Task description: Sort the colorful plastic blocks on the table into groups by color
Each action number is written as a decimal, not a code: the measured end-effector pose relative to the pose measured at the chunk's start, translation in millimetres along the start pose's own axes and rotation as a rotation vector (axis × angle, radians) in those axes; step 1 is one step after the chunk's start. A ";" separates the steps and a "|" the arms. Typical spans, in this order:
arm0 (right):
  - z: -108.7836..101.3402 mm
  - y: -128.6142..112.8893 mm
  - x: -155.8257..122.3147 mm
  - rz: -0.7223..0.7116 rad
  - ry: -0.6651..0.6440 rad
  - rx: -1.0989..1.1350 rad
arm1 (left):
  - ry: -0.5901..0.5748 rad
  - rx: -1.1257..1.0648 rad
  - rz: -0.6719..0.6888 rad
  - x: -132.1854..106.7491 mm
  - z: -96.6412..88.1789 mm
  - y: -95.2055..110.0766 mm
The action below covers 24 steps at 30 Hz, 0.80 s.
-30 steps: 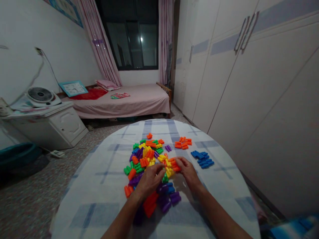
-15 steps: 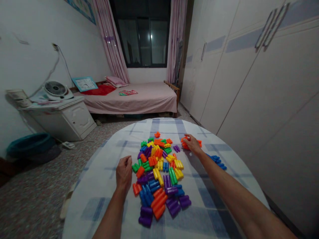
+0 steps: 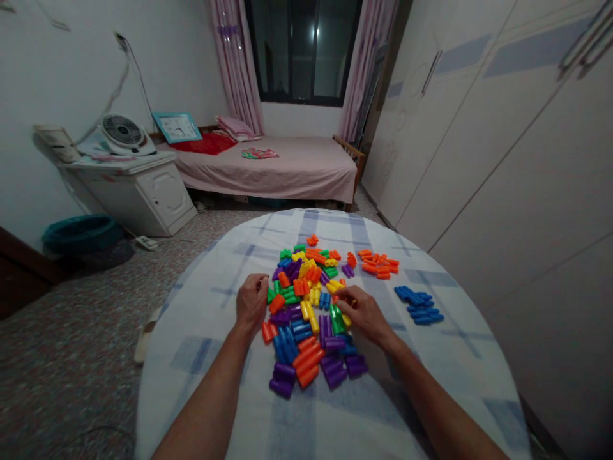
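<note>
A heap of mixed plastic blocks [image 3: 306, 306] in green, yellow, orange, purple and blue lies on a round table with a checked cloth [image 3: 230, 396]. My left hand [image 3: 251, 301] rests at the heap's left edge with fingers curled, touching green and orange blocks. My right hand [image 3: 364, 313] is at the heap's right side, fingertips pinched among yellow and green blocks; what they hold is hidden. Farther right, a small group of orange blocks [image 3: 378, 263] and a small group of blue blocks [image 3: 419, 305] lie apart from the heap.
A white wardrobe [image 3: 502, 140] runs along the right. Beyond the table are a bed with a pink sheet [image 3: 287, 169], a white cabinet with a fan [image 3: 124, 131] on it, a teal basin [image 3: 79, 231] and a dark window [image 3: 306, 48].
My right hand has come back from the orange group to the heap's right side. My left hand has shifted slightly right against the heap. The camera has tilted and moved.
</note>
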State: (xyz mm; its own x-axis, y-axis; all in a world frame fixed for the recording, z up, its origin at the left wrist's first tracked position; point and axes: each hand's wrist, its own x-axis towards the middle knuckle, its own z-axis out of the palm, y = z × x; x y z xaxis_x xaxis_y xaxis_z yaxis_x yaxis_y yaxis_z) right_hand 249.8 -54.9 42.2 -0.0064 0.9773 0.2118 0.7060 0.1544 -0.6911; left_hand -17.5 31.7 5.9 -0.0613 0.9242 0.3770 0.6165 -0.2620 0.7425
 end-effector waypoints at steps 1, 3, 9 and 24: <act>3.6 -3.9 -2.4 -0.033 -0.001 -0.060 | -0.026 0.006 0.030 -0.1 0.4 1.3; 9.5 -9.8 -1.7 -0.087 -0.005 -0.195 | -0.082 0.031 0.081 -0.2 0.8 3.9; 22.1 -27.9 12.5 -0.016 -0.118 -0.588 | -0.125 0.048 0.068 -0.2 -0.1 5.3; 32.5 -25.1 9.9 0.033 0.003 -0.437 | -0.148 0.063 0.018 0.8 -1.5 7.0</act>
State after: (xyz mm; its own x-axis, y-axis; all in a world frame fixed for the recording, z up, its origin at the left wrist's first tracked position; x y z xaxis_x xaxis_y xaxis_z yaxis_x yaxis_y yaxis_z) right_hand 209.0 -44.4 39.2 0.0225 0.9801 0.1970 0.9392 0.0468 -0.3401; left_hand -14.3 30.2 12.2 0.0638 0.9517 0.3002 0.6648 -0.2649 0.6985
